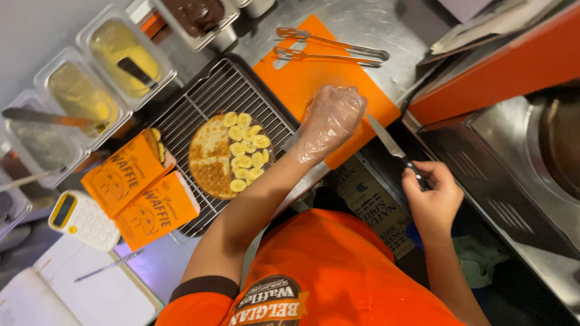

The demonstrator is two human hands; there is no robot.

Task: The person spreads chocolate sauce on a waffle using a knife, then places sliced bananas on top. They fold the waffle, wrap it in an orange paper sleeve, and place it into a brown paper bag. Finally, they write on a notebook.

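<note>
Waffle (pixel 220 158), round, lies on a wire rack (pixel 199 108); its right half carries banana slices (pixel 248 151), its left half is bare. Rack sits on the steel tabletop (pixel 374 24), touching the lower left edge of an orange cutting board (pixel 302 78).

Left hand (pixel 329 121), in a clear plastic glove, rests over the lower part of the cutting board, just beside the rack's right edge. Fingers are curled loosely; cannot tell whether the grip has anything in it.

Right hand (pixel 430 194), bare, has its grip closed around the dark handle of a knife (pixel 391 147). Blade points up and left, tip near the cutting board's right edge, close to the gloved hand.

Two metal tongs (pixel 329 48) lie across the top of the cutting board. Two orange paper sleeves (pixel 142 190) lie at the rack's left edge, one with a waffle piece showing at its mouth. Row of clear tubs (pixel 124 51) with yellow and brown spreads stands at upper left, spreaders resting in some of them. White and yellow calculator (pixel 81 220) lies at lower left, beside an open notebook (pixel 72 293) with a pen (pixel 109 265) on it.
</note>
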